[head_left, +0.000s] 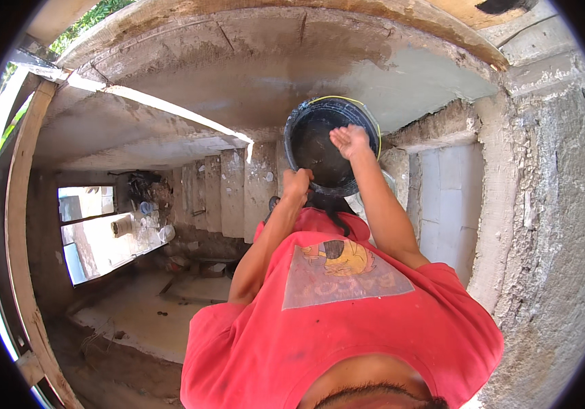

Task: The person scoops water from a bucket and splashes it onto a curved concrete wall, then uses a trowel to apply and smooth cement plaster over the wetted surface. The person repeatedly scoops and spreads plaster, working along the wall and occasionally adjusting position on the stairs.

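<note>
A black bucket (296, 136) with a thin yellow handle and dark contents is in front of me. My left hand (296, 183) grips its near-left rim. My right hand (349, 140) reaches over the inside of the bucket with its fingers extended and slightly curled, palm partly turned up and apparently empty. Whether the fingers touch what is inside cannot be told. My forearms come up from a red T-shirt, and part of a dark shoe shows below the bucket on the left.
Concrete steps (232, 191) descend leftward toward a lower floor (136, 320) and a bright opening with assorted objects. A damp, partly plastered wall (258, 75) runs ahead. A wooden post (23, 204) stands at the left; a rough concrete wall (558, 204) rises at the right, beside pale blocks (446, 204).
</note>
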